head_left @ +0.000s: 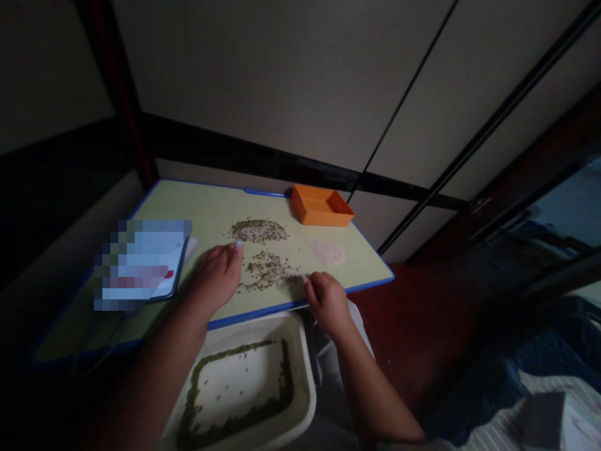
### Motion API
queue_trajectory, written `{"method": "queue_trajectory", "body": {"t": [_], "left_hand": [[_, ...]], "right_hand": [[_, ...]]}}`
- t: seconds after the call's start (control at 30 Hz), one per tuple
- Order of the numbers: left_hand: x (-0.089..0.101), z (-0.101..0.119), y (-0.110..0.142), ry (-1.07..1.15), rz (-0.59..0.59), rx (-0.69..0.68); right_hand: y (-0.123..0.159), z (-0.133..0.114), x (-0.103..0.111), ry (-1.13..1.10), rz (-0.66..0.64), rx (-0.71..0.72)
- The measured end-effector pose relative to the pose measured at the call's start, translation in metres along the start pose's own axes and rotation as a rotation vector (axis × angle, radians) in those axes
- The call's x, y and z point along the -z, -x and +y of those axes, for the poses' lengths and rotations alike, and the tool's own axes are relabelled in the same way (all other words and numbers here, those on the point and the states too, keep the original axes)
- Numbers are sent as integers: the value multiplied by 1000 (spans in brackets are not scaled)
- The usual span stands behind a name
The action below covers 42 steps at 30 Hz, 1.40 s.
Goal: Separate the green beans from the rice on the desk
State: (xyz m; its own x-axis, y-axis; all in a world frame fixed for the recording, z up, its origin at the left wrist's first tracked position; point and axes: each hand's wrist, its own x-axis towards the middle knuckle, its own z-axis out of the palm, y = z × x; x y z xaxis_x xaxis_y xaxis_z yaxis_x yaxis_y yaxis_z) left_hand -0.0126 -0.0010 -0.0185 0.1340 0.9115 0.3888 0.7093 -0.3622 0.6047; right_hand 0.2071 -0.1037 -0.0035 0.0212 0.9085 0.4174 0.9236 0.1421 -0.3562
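Mung beans [270, 269]: L hand [216, 274] @9 o'clock, curled, can't tell grip; R hand [325, 299] @4 pinching clear piece [287, 287], poss. plastic; tub [307, 391] @6, prob. to catch beans.

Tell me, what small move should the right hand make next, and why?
Probably the right hand should draw green grains from the nearer mixed pile toward the basin: that pile lies close to this hand, and the basin holds green grains.
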Motion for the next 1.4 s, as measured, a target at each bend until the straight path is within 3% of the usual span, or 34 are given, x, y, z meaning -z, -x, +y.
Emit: {"method": "queue_trajectory", "body": {"t": [0.23, 0.47, 0.7, 1.0, 1.4], "left_hand": [[-1, -2, 0, 4, -4, 1], [-1, -2, -1, 37, 33, -4], [4, 4, 0, 43, -25, 43], [1, 2, 1, 58, -6, 43], [1, 2, 2, 74, -3, 29]], "right_hand": [[2, 0, -1, -18, 97, -40], [6, -10, -3, -45, 59, -27], [1, -16, -3, 32, -46, -33], [-9, -7, -7, 110, -28, -140], [-16, -11, -9, 78, -27, -152]]}}
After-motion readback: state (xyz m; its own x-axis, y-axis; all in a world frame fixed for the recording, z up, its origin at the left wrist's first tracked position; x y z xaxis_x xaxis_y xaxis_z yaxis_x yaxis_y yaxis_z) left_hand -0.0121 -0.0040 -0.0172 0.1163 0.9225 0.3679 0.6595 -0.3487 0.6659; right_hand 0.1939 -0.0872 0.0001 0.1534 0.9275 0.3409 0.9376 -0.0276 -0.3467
